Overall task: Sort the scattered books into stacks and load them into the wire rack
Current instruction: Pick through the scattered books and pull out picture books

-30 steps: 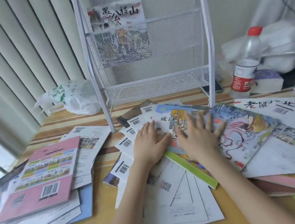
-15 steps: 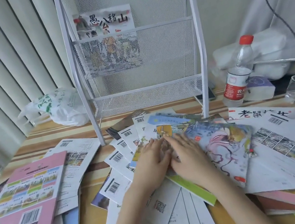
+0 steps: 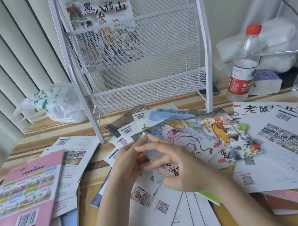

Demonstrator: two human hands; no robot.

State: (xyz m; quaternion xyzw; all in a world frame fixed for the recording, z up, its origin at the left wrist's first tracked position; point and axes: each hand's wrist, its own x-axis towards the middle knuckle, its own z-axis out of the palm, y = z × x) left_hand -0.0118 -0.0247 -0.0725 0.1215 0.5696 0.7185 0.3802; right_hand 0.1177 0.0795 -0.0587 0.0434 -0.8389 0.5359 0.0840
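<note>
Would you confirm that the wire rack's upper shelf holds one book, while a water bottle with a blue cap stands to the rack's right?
Nearly right, but the cap is wrong. The head view shows the water bottle with a red cap, not a blue one. The rest holds: the wire rack has one book on its upper shelf, and the bottle stands to the rack's right.

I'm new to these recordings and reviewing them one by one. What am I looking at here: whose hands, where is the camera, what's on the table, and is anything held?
There is no machine: a person wears one wide-angle camera on the head, looking down at both bare hands. The left hand and right hand together grip a few thin picture books above a fanned pile. More books lie around on the striped table, including a pink book. Behind stands the white wire rack, one book already in its upper pocket. A water bottle stands to the right.
</note>
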